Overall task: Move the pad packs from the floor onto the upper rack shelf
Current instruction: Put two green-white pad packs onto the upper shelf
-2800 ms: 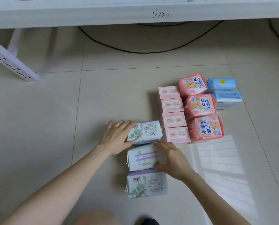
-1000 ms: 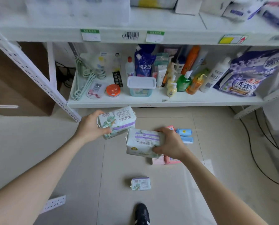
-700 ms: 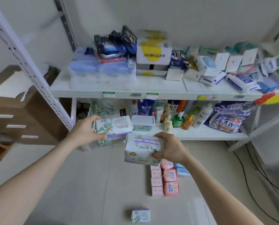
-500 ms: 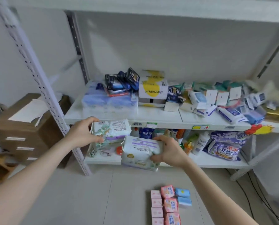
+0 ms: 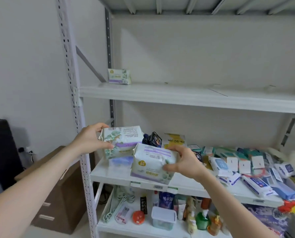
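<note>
My left hand grips a white pad pack with a green leaf print by its left end. My right hand grips a second white pad pack with purple trim by its right end. Both packs are held in front of the middle shelf, below the upper rack shelf. A third, similar pad pack stands at the back left corner of the upper shelf. The floor and the packs on it are out of view.
The middle shelf is crowded with small boxes and packets to the right. The bottom shelf holds bottles, a tub and hangers. A perforated rack post stands left of my hands; a brown cabinet sits beyond it.
I lifted two packs off the floor and raised them to shelf height as my view swung up from the floor to the upper shelf.
</note>
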A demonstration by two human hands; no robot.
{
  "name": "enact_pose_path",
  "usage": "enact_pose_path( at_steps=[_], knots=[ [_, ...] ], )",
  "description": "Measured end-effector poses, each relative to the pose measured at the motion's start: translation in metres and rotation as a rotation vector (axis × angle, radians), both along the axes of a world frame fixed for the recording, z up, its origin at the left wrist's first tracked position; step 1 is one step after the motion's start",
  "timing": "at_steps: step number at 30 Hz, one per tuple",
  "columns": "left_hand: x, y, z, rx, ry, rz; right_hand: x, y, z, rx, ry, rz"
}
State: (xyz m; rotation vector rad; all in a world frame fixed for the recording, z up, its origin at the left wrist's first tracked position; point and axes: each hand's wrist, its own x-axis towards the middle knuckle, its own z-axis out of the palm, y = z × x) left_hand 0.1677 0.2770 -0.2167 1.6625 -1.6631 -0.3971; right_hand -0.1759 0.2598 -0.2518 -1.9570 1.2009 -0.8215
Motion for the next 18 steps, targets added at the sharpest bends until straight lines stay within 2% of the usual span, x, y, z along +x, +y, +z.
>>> enact_pose_path(
  at_steps=[9,18],
  knots=[
    [0.039,-0.014,0.076,-0.057,0.058,-0.042,0.050,-0.023,0.065,-0.117,-0.056,0.006],
    [0.096,-0.079,0.137,-0.043,0.102,-0.119,0.104,-0.078,0.113,-0.204,-0.081,-0.030]
  ],
)
